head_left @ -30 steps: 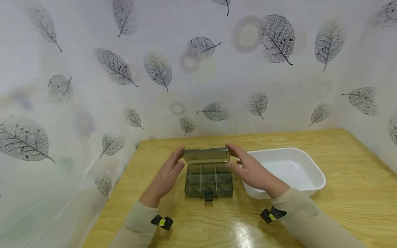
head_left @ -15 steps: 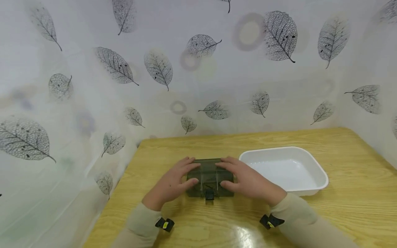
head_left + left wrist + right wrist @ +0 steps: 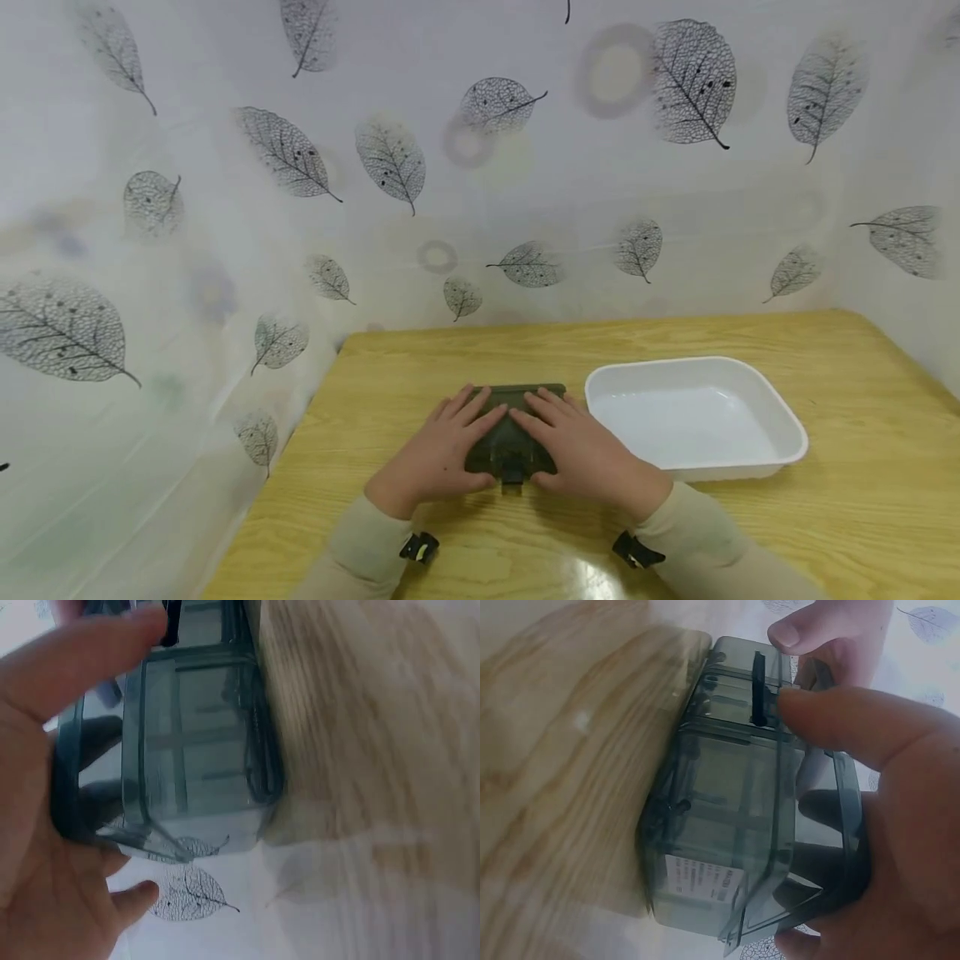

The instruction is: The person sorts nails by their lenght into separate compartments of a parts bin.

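Note:
A smoky clear plastic compartment box [image 3: 512, 446] lies on the table, its lid [image 3: 853, 825] lowered over it. Both wrist views show a gap between lid and base along the side. My left hand [image 3: 435, 458] rests spread-fingered on the lid's left half, the thumb near the front edge. On the right half lies my right hand [image 3: 592, 458], its fingers also spread, thumb at the front. Between the thumbs the dark front latch [image 3: 512, 473] sticks out. A few small dark pieces [image 3: 681, 806] show through the wall. A printed label [image 3: 703, 879] is on one side.
To the right of the box stands a white rectangular tray [image 3: 697, 467] on the wood-grain table [image 3: 480, 567]. A pale curtain [image 3: 420, 183] with leaf prints hangs behind the table and along its sides.
The lid has swung down from raised onto the box. Both hands have moved inward from the lid's sides to lie on top of it, closer together.

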Demonstrator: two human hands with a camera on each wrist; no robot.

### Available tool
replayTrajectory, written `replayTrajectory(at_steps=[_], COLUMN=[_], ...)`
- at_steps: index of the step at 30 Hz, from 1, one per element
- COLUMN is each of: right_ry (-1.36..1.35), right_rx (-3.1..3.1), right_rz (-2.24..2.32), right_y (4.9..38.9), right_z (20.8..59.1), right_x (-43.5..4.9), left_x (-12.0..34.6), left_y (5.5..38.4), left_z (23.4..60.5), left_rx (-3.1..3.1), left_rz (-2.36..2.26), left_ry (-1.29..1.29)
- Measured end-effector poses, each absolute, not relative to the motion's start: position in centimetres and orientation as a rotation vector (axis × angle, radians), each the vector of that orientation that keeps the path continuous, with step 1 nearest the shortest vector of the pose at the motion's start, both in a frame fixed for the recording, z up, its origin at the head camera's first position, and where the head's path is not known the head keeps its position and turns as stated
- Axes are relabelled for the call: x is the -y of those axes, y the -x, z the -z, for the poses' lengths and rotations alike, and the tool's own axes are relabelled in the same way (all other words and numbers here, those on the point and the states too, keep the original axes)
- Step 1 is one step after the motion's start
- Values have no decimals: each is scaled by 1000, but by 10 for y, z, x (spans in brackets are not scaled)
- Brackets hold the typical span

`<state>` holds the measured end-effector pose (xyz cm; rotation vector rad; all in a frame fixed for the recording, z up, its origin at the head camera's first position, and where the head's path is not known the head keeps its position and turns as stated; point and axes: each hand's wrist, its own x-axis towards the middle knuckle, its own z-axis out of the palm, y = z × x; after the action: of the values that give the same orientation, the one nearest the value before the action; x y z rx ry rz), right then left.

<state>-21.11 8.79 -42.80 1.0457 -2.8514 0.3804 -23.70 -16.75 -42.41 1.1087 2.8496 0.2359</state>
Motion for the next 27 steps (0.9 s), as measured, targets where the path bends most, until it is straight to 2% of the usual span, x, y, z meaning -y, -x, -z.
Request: replayTrajectory(at_steps=[11,27], right_ry=[-1038,-974], right_rx=[2836,2815], right_rz=[-193,-67], right_y=[210,207], right_z=[437,445], right_x=[-82,-73], left_x=[152,148], left_y=[231,226], left_z=[434,437], left_rx=[-2882,-2956], left_rz=[-140,-101], left_ry=[-1033,-1054])
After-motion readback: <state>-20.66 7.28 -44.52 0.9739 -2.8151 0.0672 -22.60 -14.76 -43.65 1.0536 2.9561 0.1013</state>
